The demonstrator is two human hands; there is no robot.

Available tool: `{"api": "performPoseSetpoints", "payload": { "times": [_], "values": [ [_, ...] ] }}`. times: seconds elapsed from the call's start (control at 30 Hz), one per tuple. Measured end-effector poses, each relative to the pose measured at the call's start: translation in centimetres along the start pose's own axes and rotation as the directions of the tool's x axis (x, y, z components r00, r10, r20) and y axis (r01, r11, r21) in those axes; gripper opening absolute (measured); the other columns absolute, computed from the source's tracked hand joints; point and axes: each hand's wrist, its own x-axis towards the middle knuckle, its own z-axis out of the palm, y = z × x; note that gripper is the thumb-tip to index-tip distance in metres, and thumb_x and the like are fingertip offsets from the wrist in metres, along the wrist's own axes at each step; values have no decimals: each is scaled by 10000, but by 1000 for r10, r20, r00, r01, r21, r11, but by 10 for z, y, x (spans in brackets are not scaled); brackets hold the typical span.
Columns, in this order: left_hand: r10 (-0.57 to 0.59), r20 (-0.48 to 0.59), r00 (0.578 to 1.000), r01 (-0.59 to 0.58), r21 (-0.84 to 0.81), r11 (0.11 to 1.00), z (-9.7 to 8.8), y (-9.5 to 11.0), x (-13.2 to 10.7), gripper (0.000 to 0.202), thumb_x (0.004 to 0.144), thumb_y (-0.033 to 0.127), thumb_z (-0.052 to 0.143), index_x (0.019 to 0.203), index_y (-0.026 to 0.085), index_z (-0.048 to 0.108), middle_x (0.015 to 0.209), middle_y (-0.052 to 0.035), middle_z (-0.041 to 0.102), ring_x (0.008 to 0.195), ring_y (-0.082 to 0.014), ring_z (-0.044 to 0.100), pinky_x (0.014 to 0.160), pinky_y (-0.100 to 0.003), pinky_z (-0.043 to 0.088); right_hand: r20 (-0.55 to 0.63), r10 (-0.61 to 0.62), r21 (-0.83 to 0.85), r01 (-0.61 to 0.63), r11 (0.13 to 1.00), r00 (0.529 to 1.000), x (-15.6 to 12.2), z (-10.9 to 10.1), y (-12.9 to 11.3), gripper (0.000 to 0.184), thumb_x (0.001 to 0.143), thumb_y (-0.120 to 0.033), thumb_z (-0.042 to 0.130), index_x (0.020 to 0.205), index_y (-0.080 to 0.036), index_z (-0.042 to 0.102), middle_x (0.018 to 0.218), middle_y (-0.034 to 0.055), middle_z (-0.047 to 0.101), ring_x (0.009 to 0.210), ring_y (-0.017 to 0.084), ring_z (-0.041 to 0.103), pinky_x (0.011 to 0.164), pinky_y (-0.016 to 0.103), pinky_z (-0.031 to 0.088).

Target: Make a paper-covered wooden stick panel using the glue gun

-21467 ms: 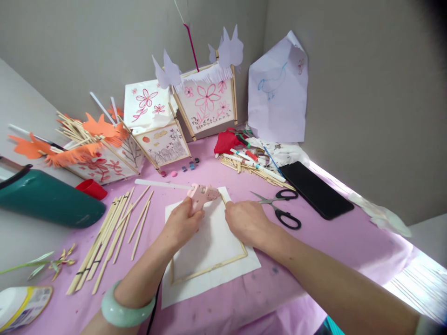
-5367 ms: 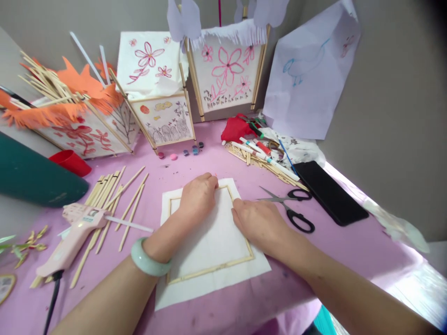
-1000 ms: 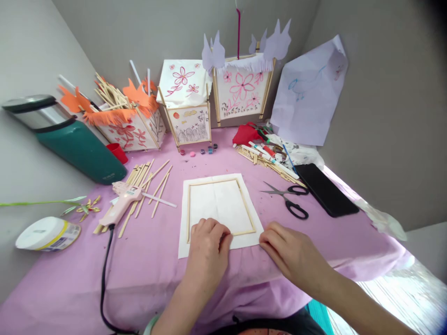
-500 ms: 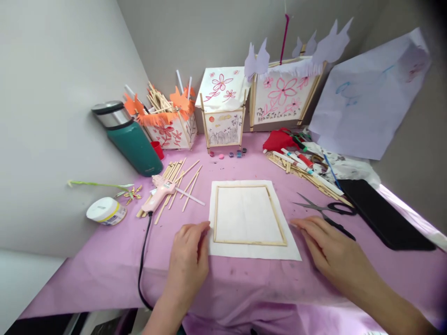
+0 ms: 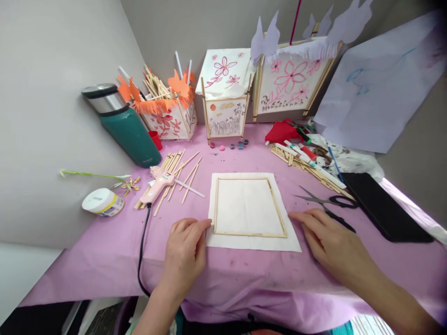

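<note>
A green bottle is sitting beside a red cup at the left, and a green-stemmed flower is lying just behind a white-lidded jar. Along the back, an orange-fringed box, a small lantern and a larger lilac-fringed lantern are showing drawings. A sheet with a blue drawing is resting against the wall, and a black phone is lying at the right.

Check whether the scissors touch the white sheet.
Apart: the head view shows pink tablecloth between the scissors and the right edge of the white sheet.
</note>
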Motion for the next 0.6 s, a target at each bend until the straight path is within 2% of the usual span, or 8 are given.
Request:
{"api": "performPoseSetpoints", "payload": {
  "times": [0.33, 0.47, 0.6],
  "values": [
    [88, 32, 996, -89, 27, 996, -2, -2, -3, 191, 852, 119, 549, 1025, 186, 593, 889, -50, 645, 861, -202, 535, 788, -371, 411, 71, 66, -43, -63, 997, 995, -2, -6, -9, 347, 900, -155, 393, 1166, -225, 605, 1021, 63, 587, 767, 148, 602, 542, 236, 406],
    [64, 49, 997, -67, 68, 995, -1, -3, -5, 86, 856, 170, 553, 914, 187, 614, 860, -59, 601, 831, -207, 523, 754, -369, 403, 45, 88, -71, -85, 994, 995, -3, -6, -12, 343, 906, -161, 397, 1171, -229, 605, 1018, 64, 585, 787, 154, 601, 550, 232, 415],
    [36, 42, 998, -39, 90, 995, -1, 0, -8, 68, 872, 201, 526, 856, 183, 590, 869, -65, 581, 833, -210, 516, 759, -374, 399, 12, 114, -103, -112, 988, 993, -8, -2, -13, 367, 918, -165, 382, 1218, -234, 582, 1016, 58, 584, 765, 149, 602, 542, 234, 433]
  ]
}}
